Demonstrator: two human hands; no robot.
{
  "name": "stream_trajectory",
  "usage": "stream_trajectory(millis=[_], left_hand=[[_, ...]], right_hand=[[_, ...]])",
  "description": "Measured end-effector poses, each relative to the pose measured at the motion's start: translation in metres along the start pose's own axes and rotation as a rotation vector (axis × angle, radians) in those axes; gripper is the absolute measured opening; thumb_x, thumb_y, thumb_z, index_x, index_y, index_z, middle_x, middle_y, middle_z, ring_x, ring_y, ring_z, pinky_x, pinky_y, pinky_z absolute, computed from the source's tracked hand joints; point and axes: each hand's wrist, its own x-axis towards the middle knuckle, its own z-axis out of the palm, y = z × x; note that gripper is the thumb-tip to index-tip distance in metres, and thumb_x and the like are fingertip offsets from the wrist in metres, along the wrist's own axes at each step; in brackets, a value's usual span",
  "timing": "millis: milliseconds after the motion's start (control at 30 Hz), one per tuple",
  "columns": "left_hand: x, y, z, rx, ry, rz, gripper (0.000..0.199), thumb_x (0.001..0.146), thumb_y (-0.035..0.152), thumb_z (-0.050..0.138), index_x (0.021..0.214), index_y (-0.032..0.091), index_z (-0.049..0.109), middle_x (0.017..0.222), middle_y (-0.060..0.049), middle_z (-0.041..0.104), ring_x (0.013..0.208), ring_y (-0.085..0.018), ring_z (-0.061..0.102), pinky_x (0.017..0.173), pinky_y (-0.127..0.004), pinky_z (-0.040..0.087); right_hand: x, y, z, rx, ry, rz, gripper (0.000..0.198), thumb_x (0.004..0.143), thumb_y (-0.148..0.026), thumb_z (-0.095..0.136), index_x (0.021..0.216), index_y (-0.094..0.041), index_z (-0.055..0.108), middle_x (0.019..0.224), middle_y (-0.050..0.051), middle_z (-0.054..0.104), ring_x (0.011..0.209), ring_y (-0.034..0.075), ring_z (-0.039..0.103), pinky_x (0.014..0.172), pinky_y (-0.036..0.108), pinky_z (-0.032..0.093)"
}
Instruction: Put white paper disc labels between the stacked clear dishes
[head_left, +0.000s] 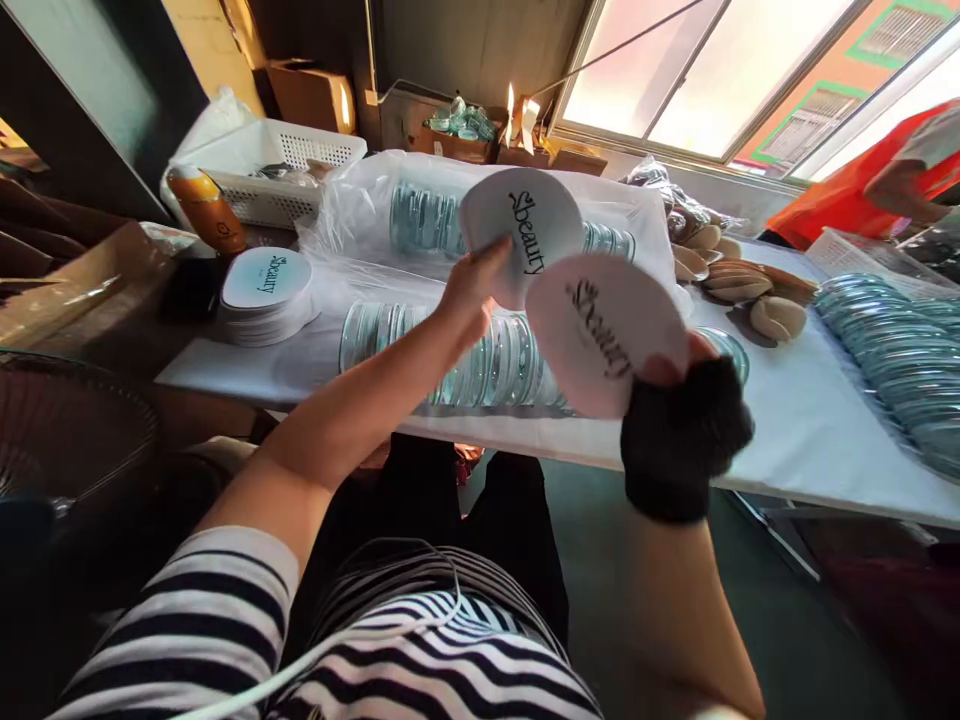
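Pinched in my bare left hand (474, 295) is a white rounded card (517, 215) printed with "beauty" in dark letters. My right hand (686, 425), in a black fingerless glove, grips a second such card (600, 325), its thumb on the printed face. The two cards overlap slightly in view, held above a row of clear rounded bluish-glass pieces (487, 365) standing on edge. Behind them, another row of the same pieces (424, 220) lies on plastic wrap. At the left stands a stack of matching printed cards (268, 290).
A white basket (322, 145) and an orange bottle (206, 212) stand back left. Beige rounded pieces (750, 285) and more glass-like pieces (900, 360) lie to the right on the white-covered table (795, 420). A person in orange (862, 195) is at far right.
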Motion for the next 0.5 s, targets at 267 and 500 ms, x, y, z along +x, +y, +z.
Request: stream_trajectory(millis=[267,500], left_hand=[[0.020,-0.014,-0.027,0.047,0.065,0.007,0.039,0.074,0.033,0.075,0.109,0.021,0.068,0.115,-0.008,0.073,0.125,-0.029,0.058,0.099,-0.045,0.050],[0.011,-0.010,-0.024,0.095,0.097,0.036,0.037,0.066,0.036,0.081,0.099,0.025,0.070,0.112,-0.004,0.075,0.123,-0.026,0.060,0.099,-0.043,0.052]], right_hand=[[-0.052,-0.020,0.007,-0.159,-0.554,-0.164,0.045,0.098,-0.032,0.036,0.138,-0.024,0.057,0.098,0.009,0.076,0.073,0.021,0.070,0.061,0.028,0.045],[-0.029,-0.024,0.050,-0.088,-0.728,-0.044,0.043,0.095,-0.045,0.046,0.130,-0.024,0.057,0.087,0.006,0.074,0.079,0.023,0.070,0.061,0.026,0.038]])
